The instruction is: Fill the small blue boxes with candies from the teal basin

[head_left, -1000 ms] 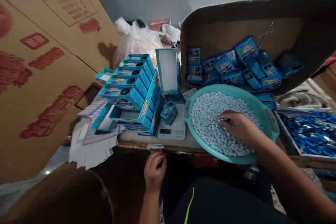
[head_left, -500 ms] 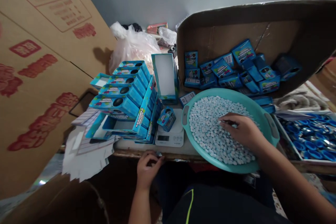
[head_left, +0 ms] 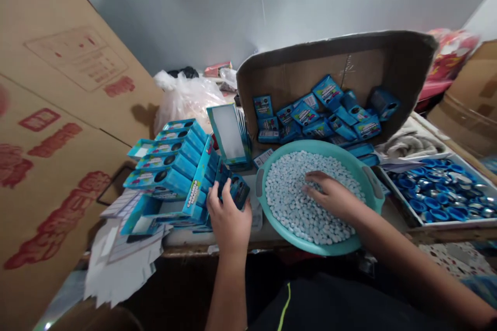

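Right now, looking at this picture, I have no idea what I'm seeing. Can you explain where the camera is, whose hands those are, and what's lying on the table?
There is no machine here. These are a person's two bare hands, filmed by one camera worn on the head, looking forward and down. That is why the arms come in from the bottom edge.

The left hand grips a small blue box beside a stack of blue display boxes. The right hand lies palm down, fingers loose, on pale blue pellets that fill a teal basin. Whether it has picked any up is hidden.

Behind the basin, a cardboard carton holds loose blue packets. To the right sits a tray of shiny blue caps.
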`<state>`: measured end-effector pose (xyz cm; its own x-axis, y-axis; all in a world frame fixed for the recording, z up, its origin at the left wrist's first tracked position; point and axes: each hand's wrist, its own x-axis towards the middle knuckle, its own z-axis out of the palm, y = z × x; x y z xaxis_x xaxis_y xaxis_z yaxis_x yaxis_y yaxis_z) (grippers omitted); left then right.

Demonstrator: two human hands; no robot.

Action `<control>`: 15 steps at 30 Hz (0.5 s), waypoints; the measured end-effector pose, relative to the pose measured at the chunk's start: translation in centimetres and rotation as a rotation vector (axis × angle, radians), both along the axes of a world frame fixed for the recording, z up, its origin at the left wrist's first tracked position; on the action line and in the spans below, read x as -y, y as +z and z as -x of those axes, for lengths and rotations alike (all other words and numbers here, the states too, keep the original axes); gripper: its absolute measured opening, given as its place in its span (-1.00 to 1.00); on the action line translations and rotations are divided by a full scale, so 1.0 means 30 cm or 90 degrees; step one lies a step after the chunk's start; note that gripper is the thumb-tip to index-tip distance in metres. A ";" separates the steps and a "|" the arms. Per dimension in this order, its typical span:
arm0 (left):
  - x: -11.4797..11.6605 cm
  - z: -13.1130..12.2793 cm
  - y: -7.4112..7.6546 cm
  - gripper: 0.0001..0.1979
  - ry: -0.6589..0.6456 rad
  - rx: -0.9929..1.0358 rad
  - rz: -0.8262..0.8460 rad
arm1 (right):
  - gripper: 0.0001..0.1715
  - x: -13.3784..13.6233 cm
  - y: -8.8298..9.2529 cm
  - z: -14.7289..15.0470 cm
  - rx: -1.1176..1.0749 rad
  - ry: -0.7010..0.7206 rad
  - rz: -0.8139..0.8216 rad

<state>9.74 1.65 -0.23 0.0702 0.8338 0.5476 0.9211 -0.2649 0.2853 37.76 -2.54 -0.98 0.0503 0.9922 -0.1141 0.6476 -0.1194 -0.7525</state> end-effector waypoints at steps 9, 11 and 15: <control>-0.086 0.071 -0.156 -0.33 0.037 0.194 0.000 | -0.52 -0.005 0.001 0.018 -0.078 0.062 -0.090; -0.082 0.058 -0.119 -0.50 -0.021 0.199 -0.089 | -0.54 -0.005 0.009 0.020 -0.087 0.070 -0.089; -0.084 -0.009 0.004 -0.59 -0.263 0.061 -0.086 | -0.57 -0.002 0.023 0.020 -0.099 0.064 -0.087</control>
<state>10.01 4.17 -0.10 0.3268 0.6668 0.6698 0.7009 -0.6464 0.3016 37.17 -2.49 -0.28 -0.0568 0.9981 0.0228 0.5255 0.0493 -0.8494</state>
